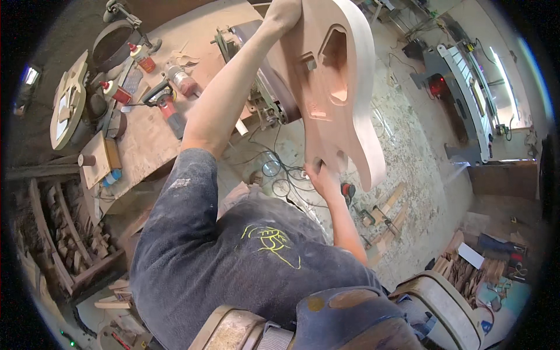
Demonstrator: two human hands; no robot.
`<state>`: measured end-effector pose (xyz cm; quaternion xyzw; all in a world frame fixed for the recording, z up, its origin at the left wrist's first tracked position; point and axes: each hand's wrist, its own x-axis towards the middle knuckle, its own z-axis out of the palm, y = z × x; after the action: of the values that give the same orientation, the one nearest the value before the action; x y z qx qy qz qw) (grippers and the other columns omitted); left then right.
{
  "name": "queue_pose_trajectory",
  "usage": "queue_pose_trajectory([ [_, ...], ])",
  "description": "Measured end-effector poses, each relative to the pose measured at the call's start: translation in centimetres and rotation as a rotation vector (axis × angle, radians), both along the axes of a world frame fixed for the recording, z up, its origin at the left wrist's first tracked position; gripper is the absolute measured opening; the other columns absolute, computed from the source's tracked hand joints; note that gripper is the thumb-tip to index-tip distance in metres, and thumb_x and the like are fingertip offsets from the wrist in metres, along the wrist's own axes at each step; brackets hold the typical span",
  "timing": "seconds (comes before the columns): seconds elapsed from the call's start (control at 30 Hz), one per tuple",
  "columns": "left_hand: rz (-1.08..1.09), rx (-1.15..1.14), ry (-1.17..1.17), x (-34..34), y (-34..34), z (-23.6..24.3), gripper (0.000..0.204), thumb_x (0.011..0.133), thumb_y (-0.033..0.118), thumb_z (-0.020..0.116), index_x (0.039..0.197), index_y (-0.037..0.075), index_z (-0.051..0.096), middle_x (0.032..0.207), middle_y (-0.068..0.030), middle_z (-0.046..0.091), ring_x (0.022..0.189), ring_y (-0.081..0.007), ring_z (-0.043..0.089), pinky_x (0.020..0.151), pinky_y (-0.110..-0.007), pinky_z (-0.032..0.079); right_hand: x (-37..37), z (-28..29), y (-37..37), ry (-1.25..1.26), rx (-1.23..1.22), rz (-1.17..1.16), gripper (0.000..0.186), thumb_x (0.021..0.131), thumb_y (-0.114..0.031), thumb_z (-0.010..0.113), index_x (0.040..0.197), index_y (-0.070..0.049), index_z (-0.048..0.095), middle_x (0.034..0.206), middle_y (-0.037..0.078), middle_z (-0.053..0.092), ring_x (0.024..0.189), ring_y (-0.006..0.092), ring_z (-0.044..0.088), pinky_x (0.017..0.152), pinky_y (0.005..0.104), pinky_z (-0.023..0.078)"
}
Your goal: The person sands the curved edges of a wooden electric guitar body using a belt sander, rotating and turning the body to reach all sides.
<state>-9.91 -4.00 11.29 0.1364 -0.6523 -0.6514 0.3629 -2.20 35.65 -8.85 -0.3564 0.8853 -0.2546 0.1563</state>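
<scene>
An unfinished wooden electric guitar body point(300, 76) with routed cavities hangs tilted in front of me, held in both hands. My left hand point(286, 14) grips its edge at the top of the view, its fingers mostly hidden. Lower down, my right hand point(322, 178) is closed round the horn end beside the neck cutout, with the thumb in sight. A belt sander point(271, 87) stands just left of the body, its belt end close against the body's edge. I cannot tell whether they touch.
The workbench point(149, 137) at left bears a red-and-black power tool point(169, 114), red glue bottles point(142, 58) and a jar point(182, 80). Another guitar body point(69, 105) stands at the far left. Cables point(286, 175), clamps and wood strips point(388, 219) lie on the floor. A machine point(461, 99) stands at right.
</scene>
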Motion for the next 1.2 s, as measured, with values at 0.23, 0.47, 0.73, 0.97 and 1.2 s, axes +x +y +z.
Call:
queue_pose_trajectory([
  [0.23,0.044,0.037,0.100,0.2,3.2,-1.2,0.075,0.106,0.058,0.029,0.111,-0.004,0.071,0.108,-0.0137,0.073,0.105,-0.0207,0.065,0.100,-0.034,0.045,1.0,4.9,4.6,-0.053,0.105,-0.005,0.065,0.089,-0.031,0.072,0.139,0.000,0.046,0.128,0.029,0.056,0.120,0.0460,0.053,0.099,0.0487,0.045],
  [0.47,-0.014,0.266,0.197,0.8,3.6,-2.3,0.075,0.106,0.059,0.029,0.125,-0.003,0.066,0.120,-0.0166,0.070,0.119,-0.0245,0.061,0.109,-0.035,0.040,1.8,12.0,7.9,0.029,0.281,0.022,0.070,0.089,-0.048,0.067,0.123,0.011,0.054,0.113,0.036,0.063,0.108,0.0511,0.060,0.091,0.0543,0.048],
  [0.73,0.003,0.418,0.182,0.5,2.1,-4.7,0.076,0.104,0.062,0.026,0.127,0.000,0.063,0.121,-0.0158,0.068,0.118,-0.0267,0.061,0.105,-0.039,0.043,1.6,21.2,9.1,0.113,0.308,0.058,0.059,0.084,-0.038,0.074,0.113,0.010,0.057,0.086,0.032,0.067,0.083,0.0475,0.068,0.073,0.0499,0.053],
  [0.97,0.054,0.563,0.133,-0.5,0.4,-7.5,0.078,0.101,0.065,0.023,0.128,0.002,0.060,0.123,-0.0151,0.067,0.116,-0.0289,0.062,0.101,-0.044,0.046,1.0,28.0,8.6,0.255,0.244,0.106,0.055,0.082,-0.037,0.072,0.109,0.009,0.060,0.091,0.031,0.068,0.089,0.0487,0.067,0.081,0.0497,0.053],
  [1.2,0.046,0.646,-0.002,-1.2,-0.7,-9.6,0.084,0.101,0.066,0.018,0.133,0.000,0.058,0.128,-0.0181,0.065,0.122,-0.0332,0.059,0.104,-0.046,0.044,-0.1,36.0,4.6,0.170,0.272,0.156,0.048,0.081,-0.036,0.072,0.103,0.006,0.064,0.078,0.029,0.064,0.075,0.0416,0.068,0.070,0.0459,0.050],
])
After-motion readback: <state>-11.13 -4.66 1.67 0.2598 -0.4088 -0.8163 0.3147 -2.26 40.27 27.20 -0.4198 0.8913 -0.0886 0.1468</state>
